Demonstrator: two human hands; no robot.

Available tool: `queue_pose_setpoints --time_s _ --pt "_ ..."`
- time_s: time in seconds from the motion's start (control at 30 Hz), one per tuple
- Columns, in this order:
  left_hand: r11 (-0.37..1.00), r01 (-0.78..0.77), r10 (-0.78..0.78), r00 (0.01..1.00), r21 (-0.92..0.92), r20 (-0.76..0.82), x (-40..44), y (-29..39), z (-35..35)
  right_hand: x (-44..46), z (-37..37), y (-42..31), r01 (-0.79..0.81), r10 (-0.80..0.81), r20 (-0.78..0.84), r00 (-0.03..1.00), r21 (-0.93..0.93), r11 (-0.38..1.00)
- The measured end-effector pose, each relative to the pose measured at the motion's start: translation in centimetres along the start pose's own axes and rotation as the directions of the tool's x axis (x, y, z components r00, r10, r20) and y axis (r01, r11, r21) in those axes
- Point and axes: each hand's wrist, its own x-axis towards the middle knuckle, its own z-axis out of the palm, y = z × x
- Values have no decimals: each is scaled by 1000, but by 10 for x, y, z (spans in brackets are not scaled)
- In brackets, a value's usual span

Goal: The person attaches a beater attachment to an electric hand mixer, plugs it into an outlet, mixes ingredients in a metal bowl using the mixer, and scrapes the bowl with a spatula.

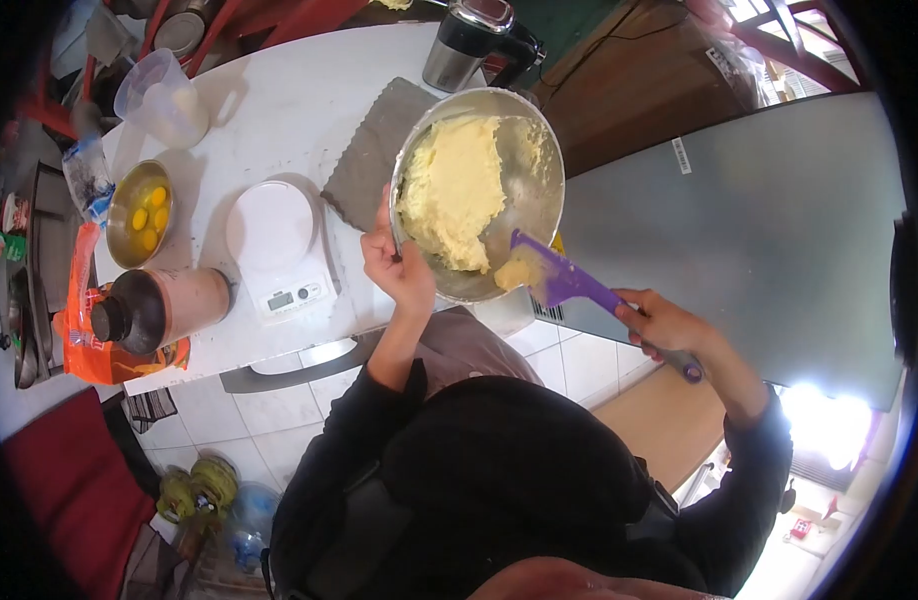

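Note:
My left hand (399, 264) grips the near left rim of a metal mixing bowl (539, 205), which is tilted towards me. Pale yellow dough (459, 185) lies thick on the bowl's left side, with smears on the right wall. My right hand (661, 325) is closed round the grey handle of a purple spatula (571, 283). The spatula's blade is at the bowl's lower right rim, with a lump of dough on its tip.
On the white table (309, 70) are a white scale (274, 225), a small bowl of egg yolks (139, 215), a brown-capped bottle (169, 308), a clear jug (164, 100), an orange bag (84, 330) and a grey cloth (374, 150). A steel appliance (459, 50) stands behind the bowl.

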Motion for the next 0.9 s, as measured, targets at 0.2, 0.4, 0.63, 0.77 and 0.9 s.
queue_pose_setpoints --time_s 0.2,0.4,0.63,0.77,0.9 --pt "995 40 -19 976 95 -217 4 -9 -5 3 7 18 -219 -63 427 902 578 786" --pt "996 94 -90 945 -2 -313 8 -18 -16 -10 -9 3 41 -210 234 949 570 821" --pt "998 63 -61 943 -3 -328 9 -16 -13 53 12 -31 606 -635 -324 702 -198 771" --pt "997 69 -55 928 25 -369 9 -19 -15 108 61 -13 499 -777 -185 601 -672 547" --pt "998 52 -39 921 25 -388 10 -19 -12 66 50 -9 544 -695 -108 711 -542 640"
